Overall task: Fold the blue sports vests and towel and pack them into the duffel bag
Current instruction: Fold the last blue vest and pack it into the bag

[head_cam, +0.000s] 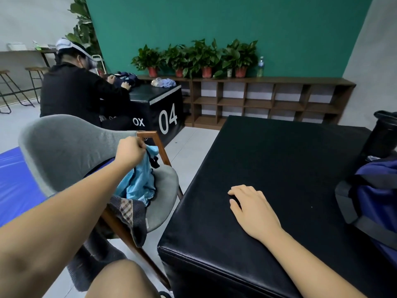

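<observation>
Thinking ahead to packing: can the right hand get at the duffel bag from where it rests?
Probably yes. The right hand lies open on the black box, and only bare box top separates it from the duffel bag.

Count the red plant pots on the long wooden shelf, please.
4. All stand in one row on top of the shelf against the green wall: the leftmost pot, the second pot, the third pot, and the rightmost pot. Leaves may hide more.

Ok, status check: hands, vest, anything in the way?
Left hand pinching blue vest on grey chair. Right hand flat on black box, holding nothing. Duffel bag at box's right edge. Wooden chair arm close beside vest.
</observation>
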The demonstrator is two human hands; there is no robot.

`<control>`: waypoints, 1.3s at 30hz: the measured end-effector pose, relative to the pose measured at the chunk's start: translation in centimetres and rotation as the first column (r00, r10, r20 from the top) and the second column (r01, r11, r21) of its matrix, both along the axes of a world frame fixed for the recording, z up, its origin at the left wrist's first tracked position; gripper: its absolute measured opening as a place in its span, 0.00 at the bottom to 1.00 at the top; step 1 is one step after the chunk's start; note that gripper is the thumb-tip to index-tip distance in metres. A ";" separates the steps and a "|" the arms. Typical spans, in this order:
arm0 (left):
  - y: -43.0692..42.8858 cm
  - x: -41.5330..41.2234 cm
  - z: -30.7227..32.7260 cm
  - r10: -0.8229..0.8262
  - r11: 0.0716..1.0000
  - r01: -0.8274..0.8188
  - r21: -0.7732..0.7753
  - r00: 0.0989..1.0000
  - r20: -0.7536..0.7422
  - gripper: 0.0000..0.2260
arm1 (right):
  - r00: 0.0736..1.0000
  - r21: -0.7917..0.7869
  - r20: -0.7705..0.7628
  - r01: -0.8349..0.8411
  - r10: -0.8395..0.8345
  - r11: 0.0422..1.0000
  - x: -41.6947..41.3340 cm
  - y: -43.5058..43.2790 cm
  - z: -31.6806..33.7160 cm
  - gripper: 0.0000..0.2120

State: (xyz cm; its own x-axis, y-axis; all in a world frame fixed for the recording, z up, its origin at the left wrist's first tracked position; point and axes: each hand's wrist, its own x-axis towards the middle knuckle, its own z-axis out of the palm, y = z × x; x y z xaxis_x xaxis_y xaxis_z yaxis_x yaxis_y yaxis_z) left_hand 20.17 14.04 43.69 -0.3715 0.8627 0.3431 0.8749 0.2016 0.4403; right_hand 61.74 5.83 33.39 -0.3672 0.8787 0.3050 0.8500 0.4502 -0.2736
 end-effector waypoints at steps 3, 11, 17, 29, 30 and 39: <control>-0.8 1.9 4.1 -0.036 0.994 0.033 0.104 0.999 0.030 0.10 | 1.000 -0.029 -0.012 -0.003 0.002 1.000 0.1 -0.2 0.2 0.14; -4.5 7.1 13.2 -0.175 0.950 0.172 0.260 0.984 -0.014 0.09 | 0.951 -0.245 -0.309 -0.088 0.008 0.966 2.3 -1.9 2.9 0.13; -9.4 12.7 19.2 -0.284 0.875 0.304 0.376 0.953 -0.109 0.09 | 0.893 -0.207 -0.449 -0.087 -0.015 0.974 4.5 -4.9 9.3 0.11; -22.6 25.9 27.9 -0.540 0.681 0.580 0.447 0.810 -0.228 0.09 | 0.726 -0.003 -0.685 -0.090 0.064 0.996 7.4 -15.3 26.1 0.15; -23.5 26.7 28.4 -0.558 0.663 0.598 0.450 0.796 -0.234 0.09 | 0.713 0.012 -0.698 -0.080 0.066 0.997 7.6 -15.9 27.2 0.18; -29.7 31.1 30.5 -0.659 0.561 0.690 0.457 0.706 -0.258 0.08 | 0.566 0.135 -0.817 0.009 0.106 0.991 11.7 -19.8 34.6 0.13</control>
